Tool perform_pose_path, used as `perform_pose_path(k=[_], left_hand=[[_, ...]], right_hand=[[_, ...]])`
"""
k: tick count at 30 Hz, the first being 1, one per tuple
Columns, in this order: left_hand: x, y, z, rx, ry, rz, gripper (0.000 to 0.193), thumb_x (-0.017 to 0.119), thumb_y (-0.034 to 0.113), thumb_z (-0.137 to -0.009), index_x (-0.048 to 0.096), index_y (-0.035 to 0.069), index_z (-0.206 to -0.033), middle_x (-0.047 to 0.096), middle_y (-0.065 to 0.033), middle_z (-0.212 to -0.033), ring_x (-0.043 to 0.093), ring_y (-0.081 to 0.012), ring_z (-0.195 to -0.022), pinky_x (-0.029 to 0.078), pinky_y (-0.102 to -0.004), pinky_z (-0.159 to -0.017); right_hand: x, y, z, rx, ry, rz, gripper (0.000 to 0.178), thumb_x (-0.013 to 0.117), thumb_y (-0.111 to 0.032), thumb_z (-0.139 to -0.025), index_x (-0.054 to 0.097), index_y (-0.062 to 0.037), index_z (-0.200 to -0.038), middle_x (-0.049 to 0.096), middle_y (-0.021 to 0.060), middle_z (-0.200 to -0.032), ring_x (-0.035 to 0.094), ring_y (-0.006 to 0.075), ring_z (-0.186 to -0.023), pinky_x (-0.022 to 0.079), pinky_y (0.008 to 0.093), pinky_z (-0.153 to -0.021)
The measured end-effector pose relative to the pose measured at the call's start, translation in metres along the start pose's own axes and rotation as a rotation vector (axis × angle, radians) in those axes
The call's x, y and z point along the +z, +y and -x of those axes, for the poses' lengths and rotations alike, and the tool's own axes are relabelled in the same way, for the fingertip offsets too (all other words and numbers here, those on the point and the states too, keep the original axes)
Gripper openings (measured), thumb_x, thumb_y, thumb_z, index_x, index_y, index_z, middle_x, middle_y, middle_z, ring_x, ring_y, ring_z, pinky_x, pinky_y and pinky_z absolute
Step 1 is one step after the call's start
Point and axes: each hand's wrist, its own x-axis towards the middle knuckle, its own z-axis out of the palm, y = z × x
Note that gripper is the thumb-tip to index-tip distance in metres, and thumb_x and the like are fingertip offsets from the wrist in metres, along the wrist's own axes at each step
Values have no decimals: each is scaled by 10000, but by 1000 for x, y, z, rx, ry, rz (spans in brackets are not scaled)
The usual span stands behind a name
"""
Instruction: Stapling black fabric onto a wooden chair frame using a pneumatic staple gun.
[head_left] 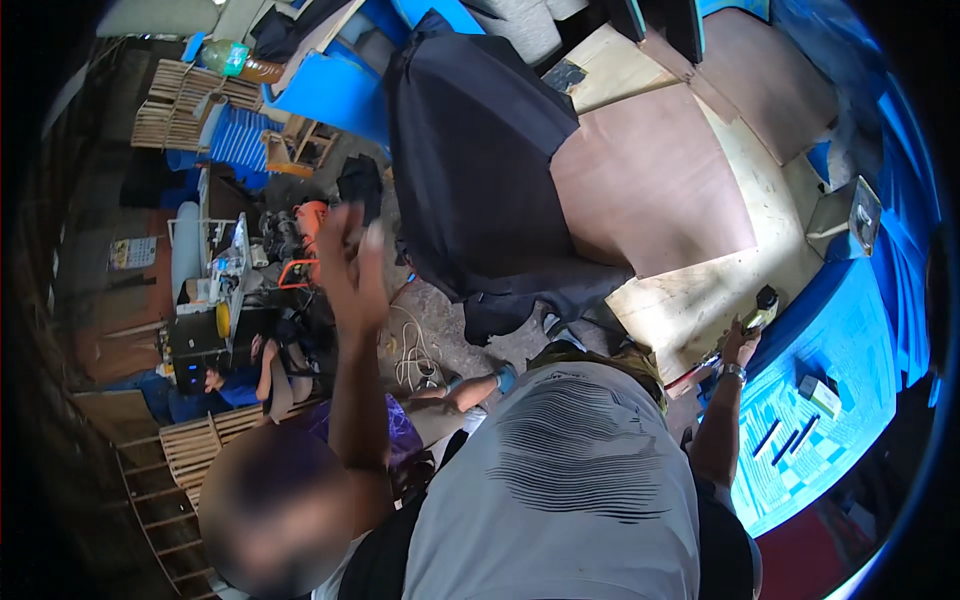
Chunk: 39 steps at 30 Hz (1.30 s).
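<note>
My left hand [352,275] is raised at the left, blurred, with its fingers apart and nothing seen in it. At the right, my right hand [740,346] is closed around a small black-and-yellowish object [763,310], whose kind I cannot make out. A watch circles that wrist. The hand is by the near right edge of a pale wooden board [690,310], beside a blue table [830,350]. A thin reddish item [692,377] shows just left of the hand. On the board lies a brownish-pink sheet [655,190], with black cloth [475,160] at its left.
Small dark strips [795,440] and a white box [820,396] sit on the blue table. A person [275,510] is close at my left; another [245,385] sits farther back. A pale cord [415,350] lies on the floor. Blue chairs [330,95] stand at the far left.
</note>
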Motion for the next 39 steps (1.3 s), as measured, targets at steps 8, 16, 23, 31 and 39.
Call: perform_pose_path(k=[8,16,23,31,39], left_hand=[[36,-24,-56,653,-176,-501,373,557,165,-955,492,-25,-1269,446,-220,-1413,453,-376,-1300,381,-459,-1062],[45,61,-77,1186,-883,-831,604,615,103,-714,556,79,-1315,504,-87,-1425,403,-265,-1381,271,-473,-1154],[7,48,-62,1322,-1230,-791,588,740,152,-614,637,91,-1190,615,-66,-1263,563,-242,-1213,392,-406,-1091],[42,59,24,1596,-809,23,371,705,247,-707,663,40,-1012,660,-60,-943,642,-176,-787,490,-298,-692],[-18,11,-28,1144,-986,490,364,825,241,-710,674,42,-974,664,-84,-862,639,-240,-777,503,-343,-688]], right_hand=[[-23,53,46,7,5,-213,624,701,-181,-913,334,-139,-1415,614,51,-874,575,133,-644,473,274,-542],[-95,-3,117,1,-20,-44,642,680,-253,-897,363,-45,-1414,605,45,-753,571,125,-606,457,284,-531],[-84,-37,183,67,-50,-117,733,708,-236,-874,293,-74,-1456,571,30,-764,534,108,-581,456,275,-492],[-15,0,321,70,226,-137,692,698,-208,-894,314,-87,-1457,597,43,-852,557,115,-634,476,266,-550],[56,-29,507,-73,590,-297,193,614,-141,-924,540,-52,-1078,569,-3,-752,536,97,-599,469,259,-543]])
